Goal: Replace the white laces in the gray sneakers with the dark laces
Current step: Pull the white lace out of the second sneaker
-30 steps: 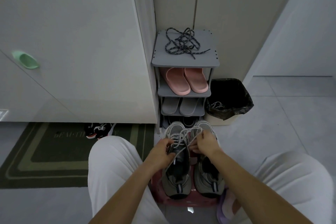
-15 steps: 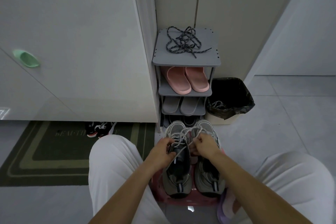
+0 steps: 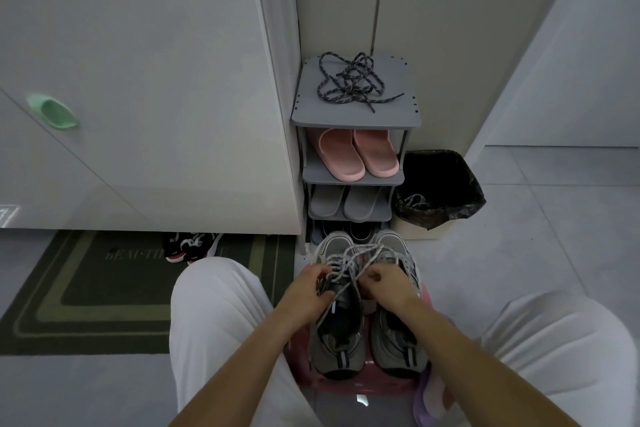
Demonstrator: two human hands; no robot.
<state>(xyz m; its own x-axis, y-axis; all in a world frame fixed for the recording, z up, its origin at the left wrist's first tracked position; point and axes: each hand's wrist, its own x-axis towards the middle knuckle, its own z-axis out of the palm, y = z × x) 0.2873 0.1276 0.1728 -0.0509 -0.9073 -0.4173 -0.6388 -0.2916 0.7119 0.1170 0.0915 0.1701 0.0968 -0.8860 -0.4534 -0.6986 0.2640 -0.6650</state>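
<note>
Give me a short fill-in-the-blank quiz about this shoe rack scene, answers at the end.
The dark laces lie on the ____ shelf of the shoe rack.
The slippers on the shelf just below are ____.
The left hand and right hand pinch the ____ lace of the gray sneakers.
Answers: top, pink, white.

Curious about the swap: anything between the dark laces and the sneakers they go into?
No object between the dark laces and sneakers, but the white lace occupies one sneaker's eyelets, held by left hand and right hand.
</note>
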